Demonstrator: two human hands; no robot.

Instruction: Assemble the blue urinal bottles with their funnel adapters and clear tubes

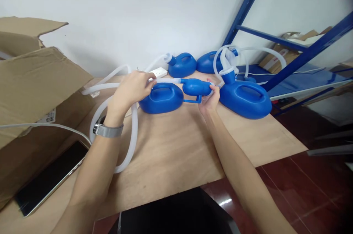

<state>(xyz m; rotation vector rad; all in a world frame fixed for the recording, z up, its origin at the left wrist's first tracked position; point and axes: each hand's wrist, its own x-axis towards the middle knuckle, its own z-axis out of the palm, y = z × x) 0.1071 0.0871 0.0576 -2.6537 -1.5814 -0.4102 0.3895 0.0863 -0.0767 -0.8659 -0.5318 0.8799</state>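
Note:
My left hand (134, 87), with a watch on its wrist, pinches a translucent corrugated hose (168, 80) near its end. That end meets the narrow neck of a blue plastic urinal head (195, 87), which has a small side handle. My right hand (210, 102) is closed round the wide, pale-rimmed end of the head; some of its fingers are hidden behind it. Just beneath the hose stands a blue urinal bottle (162, 103) with a moulded handle. The rest of the hose loops down past my left wrist onto the wooden table (176, 153).
Further blue bottles stand at the back (182, 66) and at the right (245, 101), with hoses attached. A cardboard box (41, 87) and a phone (52, 177) are on the left. A white power strip (160, 72) lies behind. A blue metal rack (292, 75) rises at right.

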